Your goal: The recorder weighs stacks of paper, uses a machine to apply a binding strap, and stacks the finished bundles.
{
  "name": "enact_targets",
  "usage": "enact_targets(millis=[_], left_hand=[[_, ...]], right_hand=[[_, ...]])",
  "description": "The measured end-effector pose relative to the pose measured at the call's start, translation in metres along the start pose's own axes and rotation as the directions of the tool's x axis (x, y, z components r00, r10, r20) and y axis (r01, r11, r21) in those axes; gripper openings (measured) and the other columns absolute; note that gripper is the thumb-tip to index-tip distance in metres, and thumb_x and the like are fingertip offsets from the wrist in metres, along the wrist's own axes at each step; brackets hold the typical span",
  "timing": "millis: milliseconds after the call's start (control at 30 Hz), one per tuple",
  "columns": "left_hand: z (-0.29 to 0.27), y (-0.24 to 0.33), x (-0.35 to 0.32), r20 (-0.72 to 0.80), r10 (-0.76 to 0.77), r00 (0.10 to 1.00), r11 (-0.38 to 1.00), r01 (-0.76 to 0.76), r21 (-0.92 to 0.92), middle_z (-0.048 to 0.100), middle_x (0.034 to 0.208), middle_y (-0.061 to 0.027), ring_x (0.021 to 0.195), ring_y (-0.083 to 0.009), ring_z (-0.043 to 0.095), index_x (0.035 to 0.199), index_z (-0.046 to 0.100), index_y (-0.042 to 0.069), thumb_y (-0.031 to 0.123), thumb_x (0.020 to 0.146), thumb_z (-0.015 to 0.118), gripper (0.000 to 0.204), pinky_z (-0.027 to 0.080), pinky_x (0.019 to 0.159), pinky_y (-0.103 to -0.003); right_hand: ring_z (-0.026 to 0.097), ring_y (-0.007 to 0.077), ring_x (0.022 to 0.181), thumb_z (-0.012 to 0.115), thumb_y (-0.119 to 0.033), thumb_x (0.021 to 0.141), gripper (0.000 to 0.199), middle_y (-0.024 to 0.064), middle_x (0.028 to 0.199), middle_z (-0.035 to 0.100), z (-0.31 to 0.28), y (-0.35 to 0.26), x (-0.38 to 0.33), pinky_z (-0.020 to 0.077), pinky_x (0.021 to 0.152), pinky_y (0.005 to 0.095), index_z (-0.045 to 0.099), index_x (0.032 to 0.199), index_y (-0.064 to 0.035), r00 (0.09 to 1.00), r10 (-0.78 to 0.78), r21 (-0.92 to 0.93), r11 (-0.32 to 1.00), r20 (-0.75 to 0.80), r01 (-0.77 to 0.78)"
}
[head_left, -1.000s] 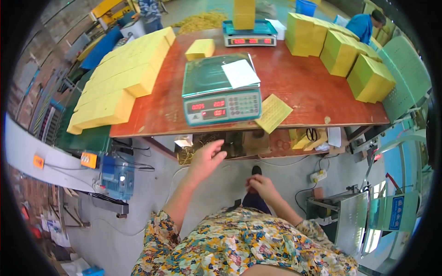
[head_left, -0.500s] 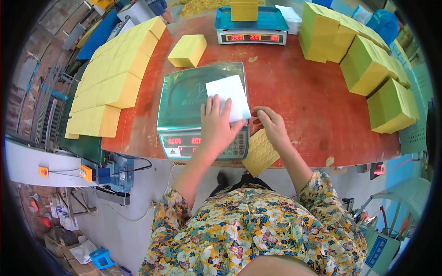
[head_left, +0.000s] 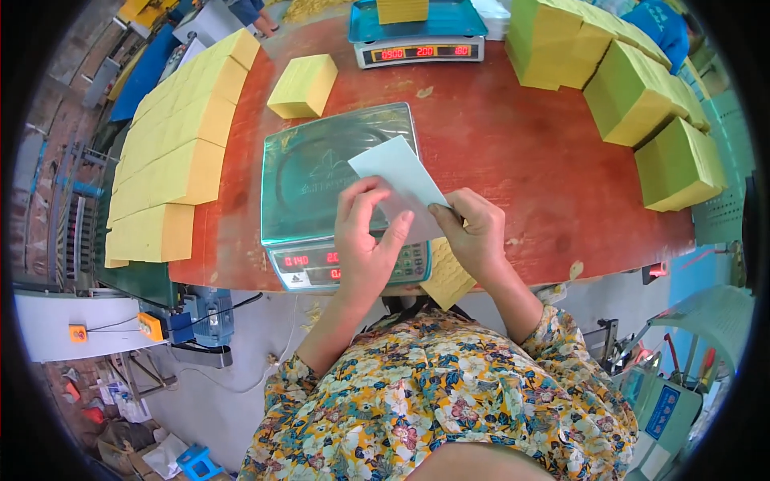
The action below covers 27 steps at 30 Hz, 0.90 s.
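Observation:
A thin white sheet (head_left: 397, 164) is tilted above the near scale, its lower part looking translucent and blurred. My right hand (head_left: 475, 232) pinches its right edge between thumb and fingers. Against the sheet's lower left side, my left hand (head_left: 362, 244) has curled fingers and a thumb standing apart from them. Beneath both hands lies the near scale (head_left: 293, 180), with a green-tinted, film-covered pan and lit red digits. A yellow sheet with a bumpy surface (head_left: 451, 276) pokes past the table's front edge, partly behind my right hand.
Stacked yellow paper blocks line the left (head_left: 164, 172) and right (head_left: 634, 92) sides of the red table (head_left: 513, 160). One yellow block (head_left: 303, 86) sits beyond the near scale. A second scale (head_left: 417, 50) at the back bears another yellow block. Machinery flanks both sides.
The white sheet has been lifted and tilted off the scale pan. My right hand has closed on its edge. My left hand, flat on it before, has curled its fingers.

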State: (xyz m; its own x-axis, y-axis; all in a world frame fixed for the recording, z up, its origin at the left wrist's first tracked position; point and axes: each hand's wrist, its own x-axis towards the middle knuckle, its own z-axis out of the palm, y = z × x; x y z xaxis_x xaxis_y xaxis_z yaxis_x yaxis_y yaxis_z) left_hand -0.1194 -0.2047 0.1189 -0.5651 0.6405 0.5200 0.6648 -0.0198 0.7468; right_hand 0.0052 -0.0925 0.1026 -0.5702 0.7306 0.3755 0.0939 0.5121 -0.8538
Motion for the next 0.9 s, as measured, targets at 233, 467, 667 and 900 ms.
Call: enact_targets(millis=[233,467,667,900], left_hand=[[0.000,0.005,-0.003,0.135,-0.264,0.955,0.923,0.291,-0.251,0.057,0.085,-0.0021,0.071,-0.0090,0.056,0.092,0.056,0.000,0.013,0.091,0.065,0.016,0.046,0.066,-0.023],[-0.010,-0.016,0.006,0.314,-0.520,0.794,0.451,0.568,-0.689,0.061,0.079,-0.0015,0.069,-0.0083,0.058,0.088,0.058,0.006,0.026,0.091,0.068,0.023,0.050,0.063,-0.023],[-0.011,-0.026,0.002,0.333,-0.544,0.770,0.401,0.587,-0.703,0.064,0.080,-0.0007,0.072,-0.0080,0.062,0.092,0.060,0.009,0.031,0.091,0.067,0.024,0.053,0.065,-0.024],[-0.007,-0.026,0.003,0.336,-0.567,0.752,0.407,0.610,-0.679,0.065,0.081,-0.0017,0.070,-0.0084,0.063,0.091,0.061,0.008,0.031,0.092,0.066,0.023,0.053,0.061,-0.023]], right_hand=[[0.062,0.0239,0.070,0.074,-0.003,0.076,0.015,0.0111,0.081,0.063,0.020,-0.012,-0.005,0.0493,0.058,0.0344,0.065,0.087,-0.0022,0.973,-0.231,-0.102,0.967,0.025,0.233],[0.064,0.0218,0.098,0.069,-0.017,0.084,0.030,0.0184,0.121,0.060,0.030,-0.016,-0.002,0.0541,0.080,0.0334,0.062,0.106,0.0027,0.970,0.009,0.435,0.893,0.242,-0.117],[0.063,0.0186,0.095,0.065,-0.019,0.087,0.032,0.0163,0.116,0.063,0.038,-0.009,-0.002,0.0533,0.078,0.0317,0.060,0.105,0.0058,0.957,0.059,0.473,0.859,0.286,-0.194],[0.062,0.0158,0.095,0.064,-0.017,0.088,0.028,0.0123,0.109,0.064,0.037,-0.004,-0.001,0.0525,0.079,0.0308,0.060,0.106,0.0044,0.946,0.088,0.517,0.819,0.313,-0.248]])
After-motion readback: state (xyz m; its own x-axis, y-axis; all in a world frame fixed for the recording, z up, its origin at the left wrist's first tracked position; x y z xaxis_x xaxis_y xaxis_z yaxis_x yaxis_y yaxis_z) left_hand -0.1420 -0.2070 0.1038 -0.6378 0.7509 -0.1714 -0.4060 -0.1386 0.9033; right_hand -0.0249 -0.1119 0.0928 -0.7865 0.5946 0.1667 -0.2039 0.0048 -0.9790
